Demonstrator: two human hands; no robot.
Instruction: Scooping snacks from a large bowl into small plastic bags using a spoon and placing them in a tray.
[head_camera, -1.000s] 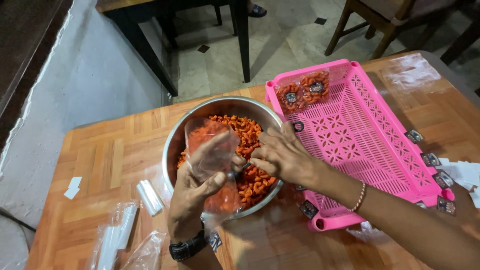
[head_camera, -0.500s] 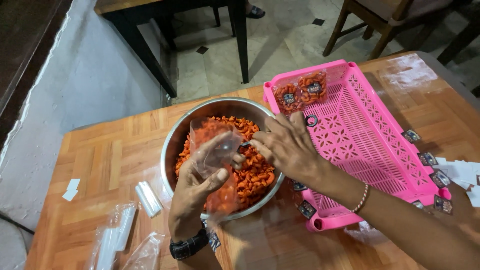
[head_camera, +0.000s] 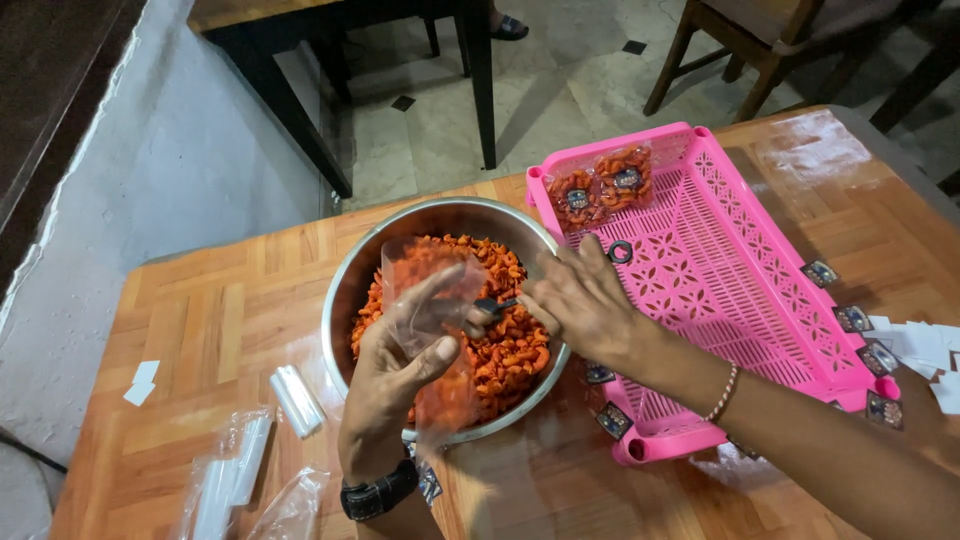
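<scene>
Fingers (head_camera: 440, 285) of the left hand (head_camera: 395, 385) are pinched on a clear plastic bag (head_camera: 430, 300), holding its mouth up and open over the steel bowl (head_camera: 350, 290) so stray pieces would drop back in. The right hand (head_camera: 585, 300) has its fingertips closed on a small dark spoon-like tool (head_camera: 497, 304) at the bag mouth, just above the orange curled snacks (head_camera: 505, 350); its exact form is unclear. The pink basket (head_camera: 720, 250) sits touching the bowl on the right, two filled packets (head_camera: 600, 185) at its far end, within easy reach.

Orange snacks (head_camera: 505, 350) in silver bowl (head_camera: 440, 215), pink lattice-patterned tray (head_camera: 740, 270), clear bag (head_camera: 430, 300) — parquet-patterned brown table (head_camera: 220, 310)
</scene>
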